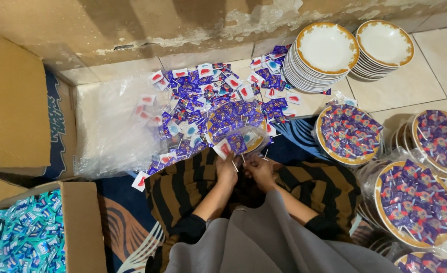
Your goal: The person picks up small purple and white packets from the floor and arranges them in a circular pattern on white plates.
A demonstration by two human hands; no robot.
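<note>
1. The left hand (227,171) and right hand (260,169) meet just below a plate (258,145) heaped with purple lollipops (233,115). The plate sits on the floor in front of the person's lap.
2. Left fingers are curled together around a white stick (234,166); right fingers are pinched close on something small, but what it is cannot be told.
3. The plate's rim barely shows under the heap; clear plastic wrap (258,135) bunches at its near edge, next to the hands.
4. Around it, a loose pile (203,86) of purple, white and red wrapped lollipops spreads over a clear plastic sheet (107,126) on the floor.
5. To the right, four filled plates (349,133) hold flat layers of purple lollipops, each covered in clear film; they sit on further stacked plates.
6. Near the wall stand two stacks of empty white plates (327,48) with gold rims, side by side, touching the loose pile.
7. At lower left an open cardboard box (84,227) holds blue and teal sachets (26,237), filled nearly to the top.
8. A second box (13,101) stands at upper left; its contents are out of view.
</note>
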